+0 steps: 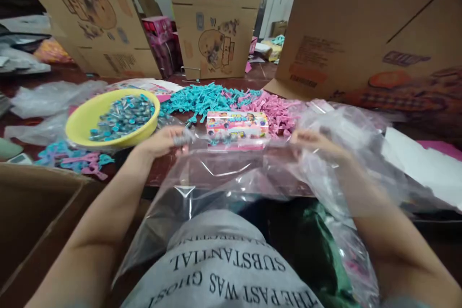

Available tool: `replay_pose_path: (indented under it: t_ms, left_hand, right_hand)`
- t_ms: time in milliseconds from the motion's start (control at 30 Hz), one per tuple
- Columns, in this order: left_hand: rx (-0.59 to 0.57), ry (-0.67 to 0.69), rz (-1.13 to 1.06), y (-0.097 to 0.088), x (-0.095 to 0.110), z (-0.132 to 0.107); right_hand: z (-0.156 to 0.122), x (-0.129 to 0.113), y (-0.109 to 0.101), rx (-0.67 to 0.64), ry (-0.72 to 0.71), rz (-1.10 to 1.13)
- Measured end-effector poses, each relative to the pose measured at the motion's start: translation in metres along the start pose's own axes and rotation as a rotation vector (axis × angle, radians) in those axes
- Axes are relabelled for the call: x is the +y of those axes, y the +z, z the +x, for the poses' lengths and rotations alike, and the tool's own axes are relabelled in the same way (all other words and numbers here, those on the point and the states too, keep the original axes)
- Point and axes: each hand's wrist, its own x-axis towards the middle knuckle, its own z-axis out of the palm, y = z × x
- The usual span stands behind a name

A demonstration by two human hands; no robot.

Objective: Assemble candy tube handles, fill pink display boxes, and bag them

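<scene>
Stretched between my two hands is a large clear plastic bag (231, 173), its top edge pulled nearly straight and its body hanging down over my lap. My left hand (172, 140) grips the edge at one end, with the fingers closed. At the other end my right hand (309, 140) pinches the plastic, somewhat blurred. Just beyond the edge lies a pink printed box (237, 119); its lower part shows through the film.
A yellow bowl (77, 122) of small silver and blue pieces stands left. Behind are piles of teal plastic pieces (205, 98) and pink plastic pieces (276, 108). Large cardboard cartons (216, 14) line the back; an open carton (39, 202) sits at left. Crumpled plastic bags (339, 130) lie right.
</scene>
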Motion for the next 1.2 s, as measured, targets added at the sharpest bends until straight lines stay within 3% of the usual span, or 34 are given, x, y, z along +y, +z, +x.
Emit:
replay_pose_path:
  t_ms: [67,167,233,333,433,533,733,833,1000,1200]
  left_hand:
    - [-0.038,-0.058,0.023,0.019,-0.049,0.013]
    - [0.093,-0.107,0.080,0.044,-0.093,0.043]
    - [0.155,-0.133,0.121,0.058,-0.103,0.069]
    - [0.187,-0.165,0.210,0.071,-0.103,0.105]
    - [0.204,-0.174,0.310,0.074,-0.095,0.118]
    - [0.188,-0.170,0.390,0.076,-0.089,0.095]
    - [0.009,-0.217,0.446,0.095,-0.092,-0.012]
    - [-0.012,-0.300,0.522,0.100,-0.095,-0.045]
    - [0.048,-0.388,0.642,0.106,-0.093,-0.052]
    - [-0.048,-0.411,0.743,0.111,-0.087,-0.054]
  right_hand:
    - [0.003,0.031,0.019,-0.061,0.054,0.022]
    - [0.017,0.069,0.055,0.002,0.152,0.044]
    - [0.031,0.084,0.075,0.058,0.204,0.060]
    - [0.054,0.087,0.095,0.065,0.237,0.069]
    - [0.061,0.078,0.103,0.094,0.228,0.040]
    - [0.040,0.069,0.106,0.107,0.207,0.024]
    - [-0.057,0.054,0.131,0.003,0.230,0.079]
    - [-0.092,0.038,0.151,-0.012,0.242,-0.056]
    - [-0.102,0.012,0.170,0.035,0.283,-0.319]
    - [-0.098,0.001,0.161,-0.016,0.317,-0.520]
